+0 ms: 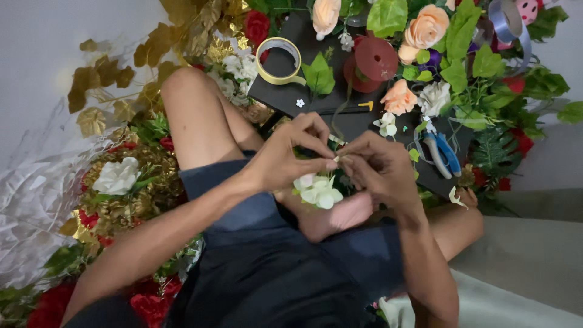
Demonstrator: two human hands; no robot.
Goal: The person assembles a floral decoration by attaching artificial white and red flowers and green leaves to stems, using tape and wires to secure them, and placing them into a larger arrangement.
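The black board lies past the person's knees, ringed by artificial flowers, with a roll of yellow tape and blue-handled pliers on it. Over the lap, the left hand and right hand meet, fingertips pinched narrowly on a white flower sprig, blooms hanging down toward the foot, stem end up between the fingers.

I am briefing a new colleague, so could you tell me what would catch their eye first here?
Both hands meet at centre, the left hand and right hand pinching a small white flower cluster above the lap. Peach roses crowd the top right, with blue-handled pliers beneath them.
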